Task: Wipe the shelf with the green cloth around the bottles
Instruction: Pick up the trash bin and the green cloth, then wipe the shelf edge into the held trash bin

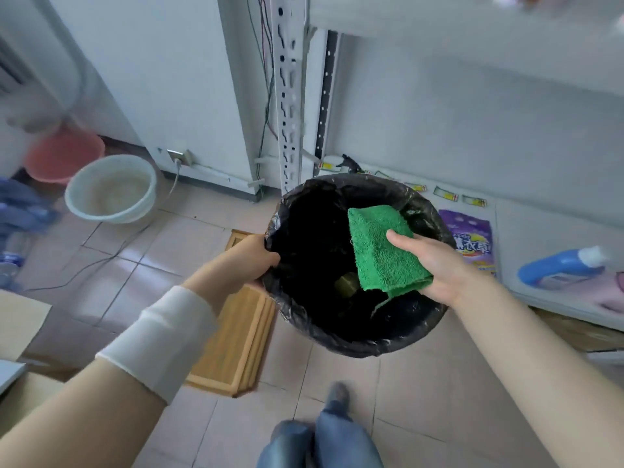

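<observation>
Head view: our right hand (435,265) pinches the green cloth (381,251) over the bin (354,346), our left hand (250,261) gripping its rim; if we loosen, the cloth may drop inside.

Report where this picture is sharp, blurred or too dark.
Head view: the green cloth and right hand are fairly sharp; the pink bucket, blue bottle and upper shelf edge smear with blur; the bin is nearly black inside.

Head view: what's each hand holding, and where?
Right hand holds the green cloth at its lower right edge; left hand grips the bin by its left rim.
</observation>
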### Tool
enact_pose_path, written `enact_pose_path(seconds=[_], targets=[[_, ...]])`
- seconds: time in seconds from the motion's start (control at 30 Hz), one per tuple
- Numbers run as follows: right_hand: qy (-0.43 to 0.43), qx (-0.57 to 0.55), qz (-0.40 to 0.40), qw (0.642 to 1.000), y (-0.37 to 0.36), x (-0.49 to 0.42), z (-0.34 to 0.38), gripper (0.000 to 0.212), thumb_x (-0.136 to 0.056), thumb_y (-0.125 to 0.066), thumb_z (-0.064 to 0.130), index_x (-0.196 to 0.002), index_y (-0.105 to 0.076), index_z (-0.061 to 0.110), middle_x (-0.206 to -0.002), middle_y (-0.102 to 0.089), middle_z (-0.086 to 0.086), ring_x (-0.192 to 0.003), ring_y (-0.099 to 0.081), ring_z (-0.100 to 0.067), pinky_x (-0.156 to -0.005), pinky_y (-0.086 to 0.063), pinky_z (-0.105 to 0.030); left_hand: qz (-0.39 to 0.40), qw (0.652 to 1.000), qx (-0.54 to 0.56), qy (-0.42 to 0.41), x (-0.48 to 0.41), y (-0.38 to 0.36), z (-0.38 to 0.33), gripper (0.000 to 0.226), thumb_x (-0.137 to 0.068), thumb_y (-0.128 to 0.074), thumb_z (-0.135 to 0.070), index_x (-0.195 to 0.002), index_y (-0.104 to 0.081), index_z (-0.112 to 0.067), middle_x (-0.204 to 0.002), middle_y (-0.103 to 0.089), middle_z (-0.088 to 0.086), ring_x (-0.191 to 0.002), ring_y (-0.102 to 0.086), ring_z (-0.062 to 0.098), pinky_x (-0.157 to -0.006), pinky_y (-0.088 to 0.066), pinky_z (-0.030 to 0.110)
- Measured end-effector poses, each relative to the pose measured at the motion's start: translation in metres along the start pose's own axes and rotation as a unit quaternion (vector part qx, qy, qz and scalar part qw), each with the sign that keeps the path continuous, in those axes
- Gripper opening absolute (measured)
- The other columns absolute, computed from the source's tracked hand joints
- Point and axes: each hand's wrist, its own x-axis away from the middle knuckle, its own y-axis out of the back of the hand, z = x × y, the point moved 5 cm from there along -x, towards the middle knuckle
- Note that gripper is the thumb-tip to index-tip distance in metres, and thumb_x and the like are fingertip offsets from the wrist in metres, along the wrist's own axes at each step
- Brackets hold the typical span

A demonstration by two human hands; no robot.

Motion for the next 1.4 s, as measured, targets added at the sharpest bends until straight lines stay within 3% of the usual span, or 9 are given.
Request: enact_pose_path(seconds=[0.13,0.3,0.53,0.67,0.83,0.97,1.07,1.23,1.4], targets=[[0.054,-0.001,0.031,0.998,-0.015,0.04,0.063,0.025,-0.075,-0.061,0.02,-0.099,-0.066,0.011,-0.088,-0.073,-0.007,-0.076,-0.071,-0.019,-0.072,-0.059,-0.032,0.013,0.999,0.022,-0.033,0.014,0.036,-0.042,0.016,-0.084,-0.044,0.003,-0.081,-0.055,-0.009,-0.079,-0.064,0.011,-0.061,-0.066,0.021,-0.049,-0.056,0.025],[0.106,0.017,0.02,0.994,-0.019,0.058,0.13,0.038,-0.065,-0.067,0.023,-0.099,-0.066,0.008,-0.085,-0.073,-0.011,-0.071,-0.071,-0.022,-0.069,-0.059,-0.033,0.059,0.998,0.028,-0.025,0.005,0.056,-0.085,0.027,-0.081,-0.047,0.004,-0.106,-0.057,0.002,-0.101,-0.068,0.024,-0.086,-0.069,0.038,-0.075,-0.057,0.047],[0.17,0.018,0.027,0.985,-0.01,0.047,0.216,0.012,-0.087,-0.055,0.014,-0.087,-0.066,0.008,-0.07,-0.073,-0.007,-0.059,-0.07,-0.018,-0.056,-0.059,-0.03,0.076,0.995,0.062,-0.019,-0.023,0.059,-0.135,0.022,-0.081,-0.044,0.011,-0.098,-0.057,0.008,-0.091,-0.068,0.022,-0.078,-0.068,0.032,-0.054,-0.056,0.027],[0.173,0.022,-0.002,0.985,-0.017,0.021,0.26,0.011,-0.087,-0.056,0.013,-0.08,-0.064,0.009,-0.061,-0.071,-0.005,-0.053,-0.068,-0.017,-0.053,-0.057,-0.028,0.068,0.993,0.09,-0.021,-0.041,0.063,-0.155,0.027,-0.081,-0.044,0.011,-0.105,-0.055,0.013,-0.103,-0.065,0.029,-0.087,-0.067,0.036,-0.064,-0.059,0.031],[0.153,0.046,-0.024,0.987,-0.033,-0.011,0.306,0.007,-0.087,-0.058,0.015,-0.087,-0.061,0.008,-0.08,-0.066,-0.009,-0.067,-0.064,-0.02,-0.059,-0.056,-0.028,0.054,0.992,0.11,-0.013,-0.071,0.067,-0.174,0.029,-0.083,-0.044,0.009,-0.11,-0.052,0.014,-0.103,-0.063,0.03,-0.082,-0.065,0.035,-0.067,-0.058,0.033],[0.186,0.047,-0.053,0.98,-0.037,-0.024,0.354,0.01,-0.089,-0.055,0.013,-0.08,-0.058,0.01,-0.072,-0.068,-0.006,-0.062,-0.066,-0.017,-0.055,-0.056,-0.025,0.04,0.993,0.112,-0.011,-0.096,0.074,-0.183,0.026,-0.084,-0.045,0.007,-0.11,-0.05,0.009,-0.1,-0.06,0.027,-0.078,-0.063,0.033,-0.071,-0.057,0.037],[0.195,0.061,-0.102,0.974,-0.029,-0.037,0.385,0.007,-0.088,-0.055,0.012,-0.082,-0.058,0.01,-0.081,-0.066,-0.006,-0.071,-0.065,-0.017,-0.065,-0.056,-0.029,0.043,0.995,0.093,-0.014,-0.11,0.077,-0.193,0.02,-0.084,-0.044,0.006,-0.102,-0.051,0.007,-0.09,-0.06,0.024,-0.067,-0.066,0.031,-0.059,-0.058,0.035],[0.205,0.114,-0.196,0.952,0.001,-0.06,0.435,0.01,-0.088,-0.056,0.013,-0.097,-0.056,0.012,-0.093,-0.066,-0.006,-0.072,-0.066,-0.015,-0.053,-0.054,-0.027,0.047,0.997,0.067,-0.008,-0.133,0.082,-0.207,0.021,-0.076,-0.043,0.003,-0.094,-0.054,0.004,-0.092,-0.061,0.036,-0.085,-0.066,0.045,-0.084,-0.051,0.052],[0.221,0.22,-0.276,0.909,0.03,-0.093,0.485,0.027,-0.088,-0.054,0.015,-0.115,-0.053,0.01,-0.116,-0.061,-0.009,-0.096,-0.064,-0.021,-0.085,-0.053,-0.038,0.048,0.996,0.073,0.005,-0.15,0.085,-0.218,0.036,-0.069,-0.051,-0.006,-0.102,-0.054,0.007,-0.092,-0.059,0.028,-0.083,-0.065,0.038,-0.081,-0.052,0.049]])
